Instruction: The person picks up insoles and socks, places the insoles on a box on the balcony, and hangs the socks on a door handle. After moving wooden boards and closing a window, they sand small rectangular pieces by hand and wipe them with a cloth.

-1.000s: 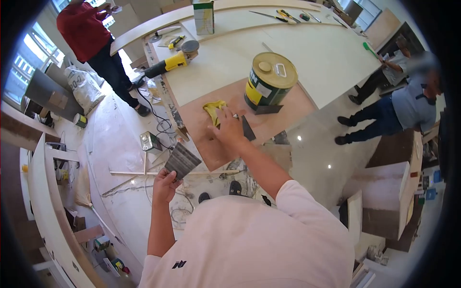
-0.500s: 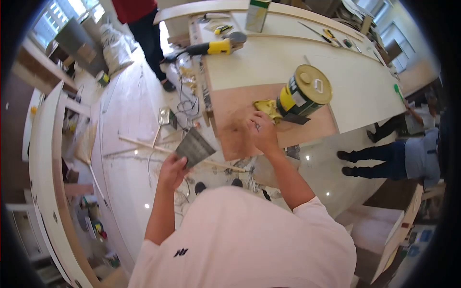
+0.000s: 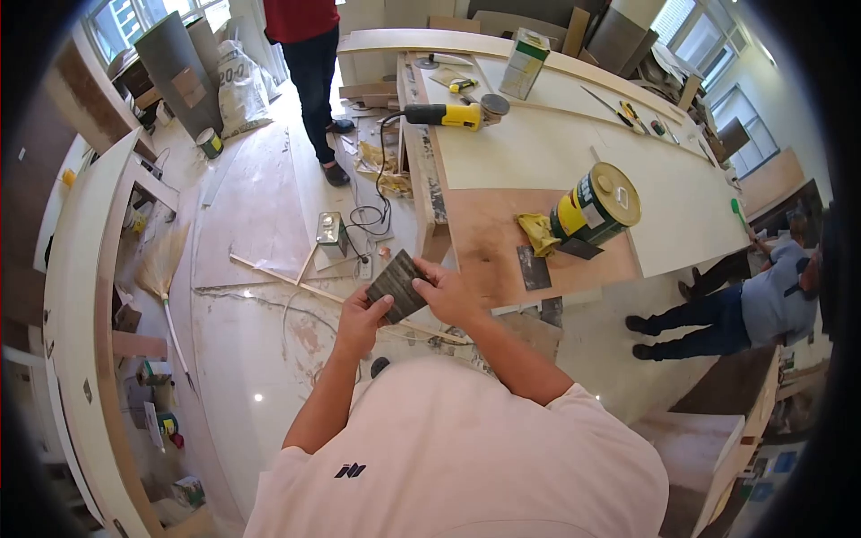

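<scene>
A small rectangular dark grey sheet with a streaked surface (image 3: 397, 285) is held between my two hands, tilted above the floor. My left hand (image 3: 360, 325) grips its lower left corner, thumb on top. My right hand (image 3: 448, 294) pinches its right edge, thumb also on the face. Beyond them, a similar dark piece (image 3: 533, 267) lies on the brown board (image 3: 489, 255) at the table's near edge. Beside it are a crumpled yellow cloth (image 3: 537, 233) and a large green and yellow can (image 3: 595, 207) with a gold lid, a dark plate leaning at its base.
An angle grinder (image 3: 459, 115) and a rectangular tin (image 3: 526, 65) rest on the table (image 3: 556, 134). Another tin (image 3: 332, 235), cables and wooden strips (image 3: 300, 284) are on the floor. A broom (image 3: 164, 273) stands left. People stand behind the table and at right.
My right hand has come off the brown board and taken hold of the sheet in my left hand. A dark piece now shows on the board. The view has shifted.
</scene>
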